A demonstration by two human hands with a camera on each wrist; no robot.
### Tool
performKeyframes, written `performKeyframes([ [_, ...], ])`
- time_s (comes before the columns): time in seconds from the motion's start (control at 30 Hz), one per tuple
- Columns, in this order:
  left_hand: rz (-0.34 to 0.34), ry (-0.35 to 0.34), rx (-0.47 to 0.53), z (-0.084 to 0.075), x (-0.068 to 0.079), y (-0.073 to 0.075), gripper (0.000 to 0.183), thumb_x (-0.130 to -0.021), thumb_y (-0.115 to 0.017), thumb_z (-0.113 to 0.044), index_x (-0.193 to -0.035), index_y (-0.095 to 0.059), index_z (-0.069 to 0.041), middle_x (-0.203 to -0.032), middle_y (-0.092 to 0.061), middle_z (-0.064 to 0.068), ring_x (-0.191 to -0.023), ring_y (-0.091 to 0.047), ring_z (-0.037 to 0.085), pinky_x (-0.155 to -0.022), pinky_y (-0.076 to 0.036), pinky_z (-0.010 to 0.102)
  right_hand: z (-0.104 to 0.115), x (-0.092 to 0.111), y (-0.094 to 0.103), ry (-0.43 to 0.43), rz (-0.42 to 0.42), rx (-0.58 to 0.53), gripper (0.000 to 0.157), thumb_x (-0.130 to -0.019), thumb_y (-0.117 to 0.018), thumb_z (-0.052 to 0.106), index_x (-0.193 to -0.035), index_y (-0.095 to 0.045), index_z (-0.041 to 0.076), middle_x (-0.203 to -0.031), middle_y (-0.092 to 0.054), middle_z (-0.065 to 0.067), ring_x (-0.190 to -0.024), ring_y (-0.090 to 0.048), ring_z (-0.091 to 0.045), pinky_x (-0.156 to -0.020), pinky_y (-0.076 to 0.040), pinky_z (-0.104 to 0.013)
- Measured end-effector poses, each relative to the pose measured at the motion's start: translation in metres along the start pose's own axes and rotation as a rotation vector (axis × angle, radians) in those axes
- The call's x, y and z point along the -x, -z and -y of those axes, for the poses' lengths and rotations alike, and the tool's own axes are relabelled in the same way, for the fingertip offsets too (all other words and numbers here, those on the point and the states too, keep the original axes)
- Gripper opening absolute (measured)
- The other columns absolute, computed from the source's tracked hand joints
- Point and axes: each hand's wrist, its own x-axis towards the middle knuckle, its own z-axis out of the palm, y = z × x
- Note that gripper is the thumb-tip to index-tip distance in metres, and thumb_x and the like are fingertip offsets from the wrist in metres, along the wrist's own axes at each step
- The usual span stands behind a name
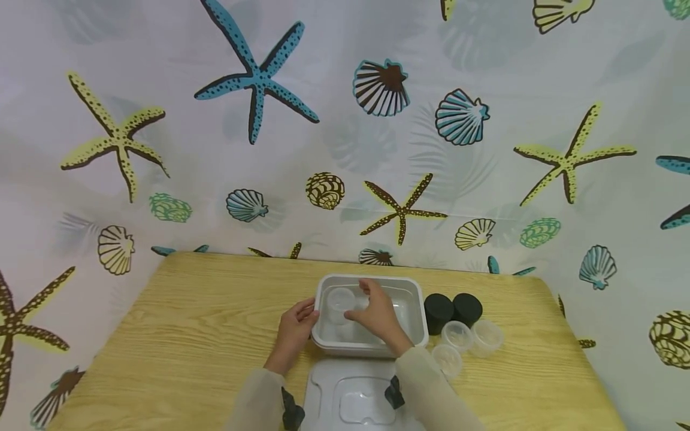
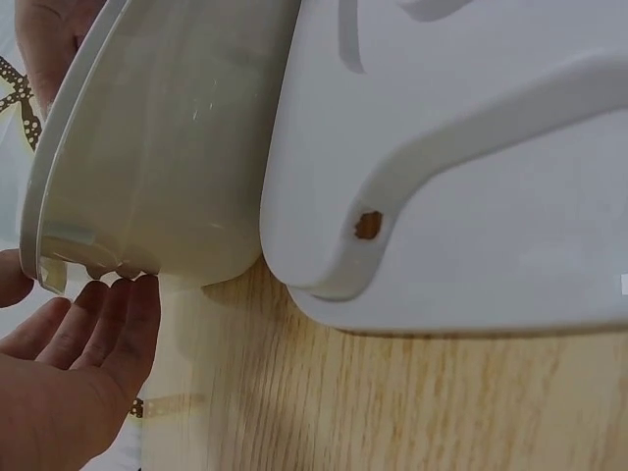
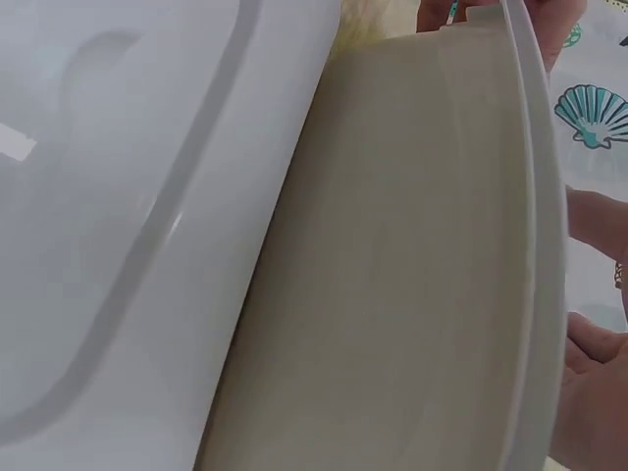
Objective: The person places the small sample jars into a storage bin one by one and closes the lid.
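A white plastic tub (image 1: 372, 345) stands on the table, its long side across my view. My left hand (image 1: 296, 326) holds the tub's left end; in the left wrist view its thumb is at the rim and its fingers (image 2: 132, 334) are against the outer wall below. Inside the tub, toward the left, is a clear round plastic cup (image 1: 341, 297). My right hand (image 1: 377, 311) reaches in over the front rim, thumb and fingers spread apart beside the cup, with nothing visible between them. The tub's wall (image 3: 392, 245) hides part of that hand in the right wrist view.
A white lid (image 1: 329, 389) lies in front of the tub, partly under my forearms. Two black cylindrical containers (image 1: 439, 308) stand against the tub's right side. Three clear round cups (image 1: 487, 336) sit before them. A patterned curtain (image 1: 323, 149) hangs behind the wooden table (image 1: 205, 335).
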Motion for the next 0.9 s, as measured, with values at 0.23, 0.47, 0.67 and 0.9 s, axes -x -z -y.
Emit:
performKeyframes([
  [0.23,0.002,-0.011,-0.001,-0.001,-0.001,-0.003,0.038,-0.095,-0.054,-0.003,-0.132,-0.051,0.005,-0.126,-0.058,0.027,-0.113,-0.06,0.034,-0.085,-0.054,0.035,-0.008,0.008,0.009,0.027,-0.017,-0.009,0.072,-0.07,-0.081,0.011,-0.133,-0.047,-0.002,-0.132,-0.055,-0.023,-0.121,-0.053,-0.037,-0.101,-0.043,-0.048],
  [0.47,0.008,0.005,-0.015,-0.003,-0.002,-0.003,0.039,-0.096,-0.053,-0.008,-0.134,-0.05,0.002,-0.129,-0.057,0.026,-0.113,-0.06,0.032,-0.081,-0.055,0.033,-0.012,0.018,0.023,0.027,-0.033,-0.042,0.071,-0.072,-0.08,0.011,-0.133,-0.047,-0.003,-0.132,-0.054,-0.023,-0.122,-0.052,-0.037,-0.102,-0.042,-0.048],
  [0.67,0.003,-0.019,-0.031,-0.003,-0.004,-0.005,0.039,-0.096,-0.052,-0.007,-0.134,-0.049,0.003,-0.129,-0.056,0.027,-0.117,-0.057,0.036,-0.092,-0.052,0.04,-0.013,0.028,0.036,0.013,-0.039,-0.025,0.072,-0.072,-0.079,0.009,-0.134,-0.045,-0.003,-0.132,-0.054,-0.022,-0.123,-0.051,-0.037,-0.103,-0.041,-0.048],
  [0.9,-0.006,-0.002,-0.041,-0.005,-0.005,-0.01,0.04,-0.096,-0.05,-0.005,-0.135,-0.048,0.003,-0.13,-0.055,0.028,-0.119,-0.056,0.038,-0.096,-0.049,0.043,-0.019,0.04,0.05,0.02,-0.068,-0.021,0.07,-0.072,-0.08,0.01,-0.133,-0.047,-0.002,-0.129,-0.055,-0.023,-0.12,-0.052,-0.036,-0.102,-0.042,-0.048],
])
